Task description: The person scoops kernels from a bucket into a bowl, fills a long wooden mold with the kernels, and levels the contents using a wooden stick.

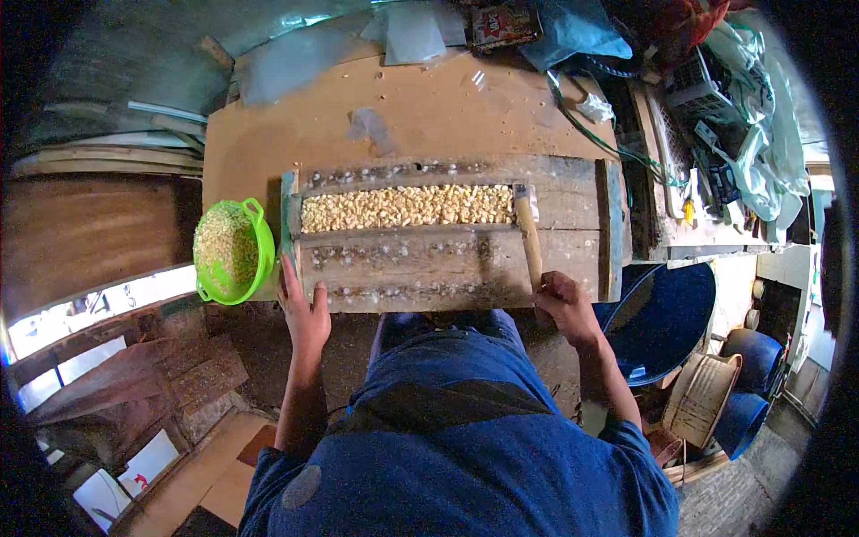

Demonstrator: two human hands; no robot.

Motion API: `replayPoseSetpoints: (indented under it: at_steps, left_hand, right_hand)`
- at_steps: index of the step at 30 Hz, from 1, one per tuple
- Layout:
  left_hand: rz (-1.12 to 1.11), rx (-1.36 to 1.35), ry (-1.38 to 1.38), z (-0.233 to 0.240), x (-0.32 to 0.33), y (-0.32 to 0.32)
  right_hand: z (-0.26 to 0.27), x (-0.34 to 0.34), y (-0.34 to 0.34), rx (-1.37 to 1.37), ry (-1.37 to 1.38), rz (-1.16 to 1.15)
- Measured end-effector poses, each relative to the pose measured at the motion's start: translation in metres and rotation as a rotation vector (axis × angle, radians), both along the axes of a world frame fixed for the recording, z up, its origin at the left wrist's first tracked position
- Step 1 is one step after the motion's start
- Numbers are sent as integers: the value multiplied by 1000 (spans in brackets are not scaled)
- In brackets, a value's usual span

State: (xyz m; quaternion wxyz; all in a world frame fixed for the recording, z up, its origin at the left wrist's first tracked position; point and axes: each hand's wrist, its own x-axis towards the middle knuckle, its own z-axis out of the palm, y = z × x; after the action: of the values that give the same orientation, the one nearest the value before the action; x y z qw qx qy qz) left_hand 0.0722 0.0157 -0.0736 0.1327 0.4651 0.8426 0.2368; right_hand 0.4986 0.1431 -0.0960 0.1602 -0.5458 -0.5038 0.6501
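A wooden board lies before me, with a long slot full of pale yellow nut-like kernels. My right hand is shut on the lower end of a wooden-handled tool. The tool's metal head rests at the right end of the kernels. At the board's near left corner, my left hand touches the wooden end strip, fingers extended and thumb apart. To the left, a bright green plastic basket with handles is tilted and holds more of the kernels.
Under the board is a brown tabletop with scattered crumbs and clear plastic sheets at its far edge. A green cord runs along the right. Beyond it hang pale plastic bags. A large blue tub stands below right.
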Motion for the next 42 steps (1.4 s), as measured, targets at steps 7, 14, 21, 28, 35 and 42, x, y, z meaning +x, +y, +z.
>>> replayPoseSetpoints:
  at_steps: [7,14,21,28,35,42]
  left_hand:
    - [-4,-23,34,-2,8,-3]
    - [39,-91,62,6,23,-8]
    - [96,-161,85,19,31,-19]
    - [169,-165,27,21,27,-30]
    - [171,26,-19,13,-5,-51]
    - [64,144,-221,19,-54,-80]
  right_hand:
    - [8,13,1,-19,46,-142]
    - [-14,27,20,94,-85,-128]
    - [-7,21,30,284,-329,-31]
    - [26,1,51,375,-198,-170]
    - [55,-91,77,657,-349,111]
    - [85,-264,55,750,-189,483]
